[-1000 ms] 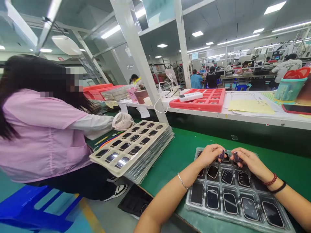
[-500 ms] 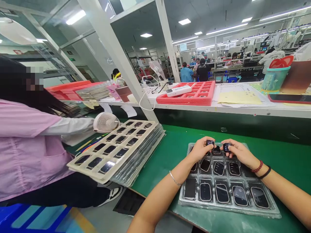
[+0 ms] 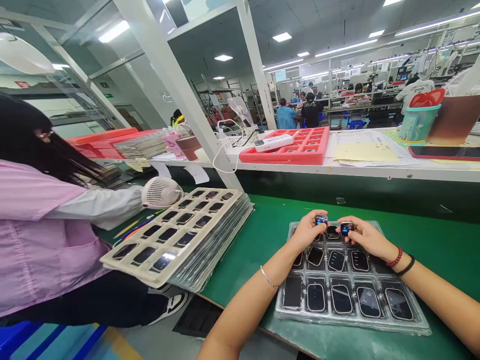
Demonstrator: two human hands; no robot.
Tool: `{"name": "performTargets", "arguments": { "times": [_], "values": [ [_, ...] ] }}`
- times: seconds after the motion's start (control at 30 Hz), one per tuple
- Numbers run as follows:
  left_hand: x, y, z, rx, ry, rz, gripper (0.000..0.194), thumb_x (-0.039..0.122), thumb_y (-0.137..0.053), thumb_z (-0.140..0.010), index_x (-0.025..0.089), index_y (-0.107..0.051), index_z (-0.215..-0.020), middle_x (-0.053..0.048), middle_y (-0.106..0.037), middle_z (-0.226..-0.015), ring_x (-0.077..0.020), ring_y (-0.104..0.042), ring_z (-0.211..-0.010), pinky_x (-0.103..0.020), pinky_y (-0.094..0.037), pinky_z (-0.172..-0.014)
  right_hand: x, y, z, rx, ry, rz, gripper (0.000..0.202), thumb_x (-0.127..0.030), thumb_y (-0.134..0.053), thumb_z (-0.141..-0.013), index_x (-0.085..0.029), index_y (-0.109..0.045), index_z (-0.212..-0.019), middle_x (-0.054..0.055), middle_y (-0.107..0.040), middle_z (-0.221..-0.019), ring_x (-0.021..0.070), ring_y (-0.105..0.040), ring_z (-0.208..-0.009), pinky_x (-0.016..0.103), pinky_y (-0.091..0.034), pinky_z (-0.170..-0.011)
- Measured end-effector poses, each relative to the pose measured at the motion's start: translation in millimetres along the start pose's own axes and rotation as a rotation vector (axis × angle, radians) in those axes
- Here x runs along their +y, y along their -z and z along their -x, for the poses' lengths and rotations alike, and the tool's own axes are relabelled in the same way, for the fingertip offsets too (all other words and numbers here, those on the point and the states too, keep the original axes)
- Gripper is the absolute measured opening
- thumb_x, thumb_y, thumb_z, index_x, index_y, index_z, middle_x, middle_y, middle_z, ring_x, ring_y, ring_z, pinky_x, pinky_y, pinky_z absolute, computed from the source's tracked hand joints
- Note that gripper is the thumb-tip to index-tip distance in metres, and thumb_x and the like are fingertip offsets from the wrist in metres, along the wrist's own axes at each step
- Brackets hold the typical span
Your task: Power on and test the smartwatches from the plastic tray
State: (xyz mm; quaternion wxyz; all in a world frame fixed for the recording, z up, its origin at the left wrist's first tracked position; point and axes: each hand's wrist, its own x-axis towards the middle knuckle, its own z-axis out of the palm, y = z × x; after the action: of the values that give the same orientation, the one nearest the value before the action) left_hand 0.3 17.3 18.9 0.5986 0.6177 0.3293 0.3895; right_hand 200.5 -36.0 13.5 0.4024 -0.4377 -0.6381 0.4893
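Between thumb and fingers, my left hand grips a smartwatch body whose screen is lit. My right hand pinches a second smartwatch body, also lit, with the thumb at its screen. Both hands are over the far rows of a clear plastic tray. Several dark-screened watch bodies lie in the tray's compartments, among them one in the near row. Part of the far row is hidden behind my hands.
Left of my tray, a cream tray of watches tops a tall stack of clear trays. A white fan stands behind it. A co-worker in pink is at the left. The shelf ahead holds a red foam tray and a cup.
The screens of both held smartwatches have gone from dark to lit. My hands stay over the tray, and the view has shifted slightly. The co-worker's head has moved a little.
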Motion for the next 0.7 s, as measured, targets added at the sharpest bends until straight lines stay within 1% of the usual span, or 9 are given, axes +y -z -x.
{"name": "performTargets", "arguments": {
  "times": [0.1, 0.2, 0.27, 0.3, 0.37, 0.47, 0.5, 0.6, 0.7],
  "values": [
    [-2.5, 0.6, -1.4, -0.013, -0.007, 0.010, 0.046, 0.012, -0.064, -0.065, 0.015, -0.054, -0.110, -0.004, -0.065, -0.085, -0.0107, -0.056, -0.069, -0.021, -0.042, -0.063, 2.8, -0.2, -0.4, 0.014, 0.007, -0.041, 0.043, -0.017, -0.054, -0.073, -0.021, -0.050, -0.116, 0.006, -0.065, -0.102, 0.0142, -0.059, -0.071, 0.031, -0.048, -0.070],
    [-3.5, 2.0, -2.2, -0.015, 0.027, 0.012, 0.033, 0.030, -0.059, -0.076, 0.014, -0.058, -0.104, -0.005, -0.065, -0.080, -0.0082, -0.051, -0.054, -0.020, -0.035, -0.049, 4.8, 1.3, -1.2, 0.014, -0.018, -0.078, 0.031, -0.029, -0.051, -0.082, -0.019, -0.055, -0.110, 0.006, -0.067, -0.096, 0.0137, -0.058, -0.064, 0.030, -0.049, -0.062],
    [-3.7, 2.7, -2.2, 0.004, 0.043, 0.014, 0.037, 0.042, -0.048, -0.083, 0.013, -0.060, -0.101, -0.006, -0.066, -0.078, -0.0086, -0.051, -0.051, -0.020, -0.031, -0.045, 5.7, 2.6, -1.8, 0.021, -0.041, -0.118, 0.032, -0.039, -0.044, -0.087, -0.018, -0.058, -0.108, 0.008, -0.067, -0.094, 0.0138, -0.058, -0.061, 0.029, -0.048, -0.057],
    [-3.7, 2.8, -2.1, 0.006, 0.045, 0.015, 0.040, 0.044, -0.045, -0.084, 0.013, -0.060, -0.103, -0.007, -0.066, -0.078, -0.0089, -0.052, -0.051, -0.020, -0.030, -0.044, 6.2, 3.1, -2.0, 0.027, -0.046, -0.129, 0.034, -0.040, -0.042, -0.088, -0.018, -0.058, -0.108, 0.008, -0.067, -0.095, 0.0138, -0.058, -0.061, 0.028, -0.048, -0.056],
    [-4.1, 2.6, -1.8, -0.009, 0.044, 0.014, 0.042, 0.038, -0.053, -0.081, 0.014, -0.054, -0.115, -0.007, -0.067, -0.083, -0.0091, -0.054, -0.055, -0.019, -0.032, -0.046, 7.2, 3.2, -2.3, 0.038, -0.036, -0.114, 0.033, -0.037, -0.048, -0.085, -0.019, -0.055, -0.112, 0.008, -0.066, -0.099, 0.0139, -0.059, -0.064, 0.028, -0.048, -0.057],
    [-5.0, 1.9, -1.7, -0.042, 0.047, -0.001, 0.060, 0.020, -0.063, -0.070, 0.017, -0.045, -0.127, -0.007, -0.066, -0.091, -0.0084, -0.055, -0.060, -0.018, -0.034, -0.049, 7.9, 2.2, -2.1, 0.045, -0.008, -0.060, 0.040, -0.026, -0.059, -0.078, -0.021, -0.052, -0.116, 0.006, -0.066, -0.099, 0.0131, -0.058, -0.066, 0.028, -0.049, -0.062],
    [-5.1, 1.8, -1.8, -0.048, 0.050, -0.004, 0.057, 0.020, -0.062, -0.070, 0.016, -0.046, -0.125, -0.007, -0.066, -0.092, -0.0083, -0.055, -0.059, -0.018, -0.033, -0.048, 7.8, 1.9, -2.0, 0.042, -0.007, -0.056, 0.038, -0.026, -0.059, -0.077, -0.020, -0.053, -0.115, 0.005, -0.067, -0.097, 0.0127, -0.057, -0.064, 0.028, -0.049, -0.062],
    [-4.7, 1.6, -2.2, -0.041, 0.063, -0.002, 0.038, 0.030, -0.050, -0.081, 0.013, -0.055, -0.115, -0.009, -0.066, -0.089, -0.0089, -0.055, -0.056, -0.019, -0.031, -0.045, 6.5, 1.9, -1.9, 0.037, -0.032, -0.097, 0.030, -0.036, -0.051, -0.084, -0.018, -0.058, -0.106, 0.007, -0.068, -0.093, 0.0122, -0.056, -0.059, 0.029, -0.049, -0.059],
    [-3.6, 0.9, -1.7, -0.023, 0.043, -0.005, 0.042, 0.024, -0.052, -0.077, 0.015, -0.053, -0.118, -0.009, -0.065, -0.095, -0.0102, -0.057, -0.062, -0.019, -0.034, -0.048, 6.3, 2.7, -2.0, 0.056, -0.032, -0.107, 0.031, -0.038, -0.047, -0.086, -0.017, -0.056, -0.108, 0.009, -0.067, -0.098, 0.0140, -0.058, -0.063, 0.029, -0.049, -0.056]
  ]
}}
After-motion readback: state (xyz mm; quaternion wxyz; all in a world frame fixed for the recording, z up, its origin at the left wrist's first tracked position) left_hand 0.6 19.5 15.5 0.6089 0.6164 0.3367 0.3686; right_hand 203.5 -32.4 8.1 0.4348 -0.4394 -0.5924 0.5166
